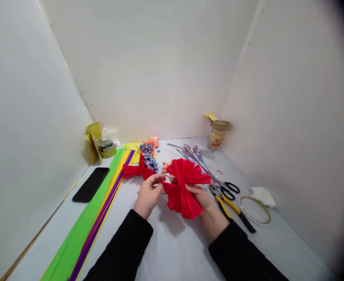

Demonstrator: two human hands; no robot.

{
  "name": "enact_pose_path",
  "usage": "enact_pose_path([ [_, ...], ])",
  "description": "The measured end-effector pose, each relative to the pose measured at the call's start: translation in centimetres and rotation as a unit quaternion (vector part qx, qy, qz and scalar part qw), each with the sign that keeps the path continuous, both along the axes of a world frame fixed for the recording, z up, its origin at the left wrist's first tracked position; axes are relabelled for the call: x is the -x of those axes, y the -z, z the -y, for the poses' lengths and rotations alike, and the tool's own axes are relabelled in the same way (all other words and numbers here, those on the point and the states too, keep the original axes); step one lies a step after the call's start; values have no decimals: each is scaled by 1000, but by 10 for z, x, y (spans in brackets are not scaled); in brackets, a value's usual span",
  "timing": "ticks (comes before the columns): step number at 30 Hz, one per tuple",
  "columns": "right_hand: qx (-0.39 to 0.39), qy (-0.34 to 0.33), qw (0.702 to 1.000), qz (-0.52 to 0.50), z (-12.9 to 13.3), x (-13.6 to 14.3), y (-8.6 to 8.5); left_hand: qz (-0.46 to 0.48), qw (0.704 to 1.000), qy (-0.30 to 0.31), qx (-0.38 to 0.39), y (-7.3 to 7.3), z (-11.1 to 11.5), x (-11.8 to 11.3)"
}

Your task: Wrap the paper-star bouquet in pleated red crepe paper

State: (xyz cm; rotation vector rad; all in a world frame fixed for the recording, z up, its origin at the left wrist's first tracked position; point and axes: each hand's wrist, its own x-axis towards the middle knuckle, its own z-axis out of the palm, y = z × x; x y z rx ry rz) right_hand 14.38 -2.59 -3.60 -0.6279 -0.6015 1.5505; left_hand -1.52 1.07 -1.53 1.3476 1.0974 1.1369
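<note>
holding the red paper (181,201) above the table (163,253) calls for a firm right hand (201,199), its fingers curled on the gathered middle, and a light left hand (148,195), pinched at the edge, to spare the folds.

Red paper (181,195) partly covers the fingers (193,189) of the right hand (203,199).

The gathered paper (182,171) is showing solid red, the strips (81,222) are running green, yellow and purple, the pliers' handles (230,204) are pairing yellow with black, the phone (91,184) is showing black.
</note>
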Motion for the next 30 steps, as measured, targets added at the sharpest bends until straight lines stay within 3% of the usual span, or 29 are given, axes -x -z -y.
enact_pose_path([
  [2, 16, -19, 1000, -8, 1, 0, -2, -49, 997, -9, -55, -7, 2, 3],
  [5, 24, -19, 1000, 1, 3, 1, -1, -104, 988, 38, -109, -16, 8, 3],
  [7, 22, -22, 999, 7, 4, 3, 3, -119, 985, 66, -107, -20, 11, 1],
  [10, 19, -18, 999, 24, 4, 4, 8, -133, 986, 54, -86, -22, 13, 0],
  [16, -9, 31, 997, 66, 0, 6, 13, -132, 989, 30, -59, -21, 14, -1],
  [21, -17, 25, 997, 65, -1, 8, 11, -150, 985, 40, -73, -16, 12, -1],
  [25, -8, 13, 998, 66, 0, 9, 12, -194, 972, 29, -128, -9, 10, 1],
  [30, 6, 38, 995, 93, -2, 10, 16, -283, 935, 53, -205, -6, 12, 2],
])
